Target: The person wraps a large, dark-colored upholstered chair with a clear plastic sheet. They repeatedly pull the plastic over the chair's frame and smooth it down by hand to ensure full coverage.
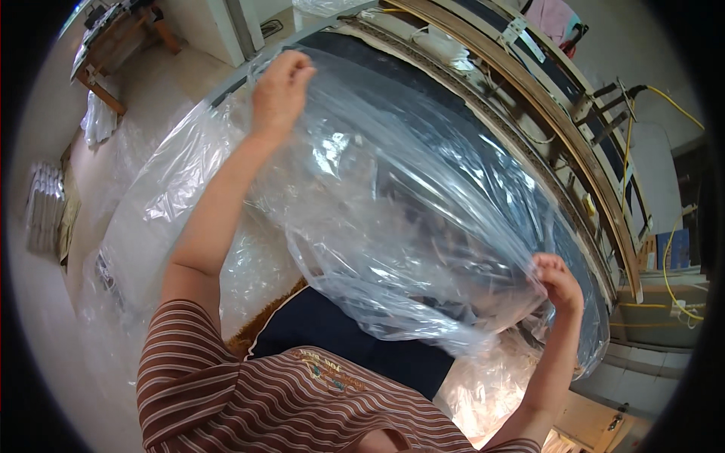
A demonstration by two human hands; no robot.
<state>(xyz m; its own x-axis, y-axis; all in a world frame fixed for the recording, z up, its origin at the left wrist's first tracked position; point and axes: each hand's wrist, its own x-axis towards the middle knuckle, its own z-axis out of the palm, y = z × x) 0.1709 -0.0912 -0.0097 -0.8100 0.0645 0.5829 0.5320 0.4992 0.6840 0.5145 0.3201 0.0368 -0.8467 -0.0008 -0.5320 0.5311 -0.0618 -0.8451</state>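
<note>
A large sheet of clear plastic film [408, 226] stretches between my two hands, over a dark work surface [445, 98]. My left hand [281, 90] pinches the film near the far left, with its arm reached out. Lower at the right, my right hand [557, 281] is closed on the film's other side. The film hangs in shiny folds toward my lap. More clear film [181, 174] drapes off the left side of the surface, down toward the floor.
Beyond the surface runs a long machine frame [529, 68] with metal brackets and a yellow hose [676, 106]. Stacked clear packs [45, 204] stand against the left wall. A wooden table [113, 53] is at the far left. A wooden cabinet [589, 419] is at the lower right.
</note>
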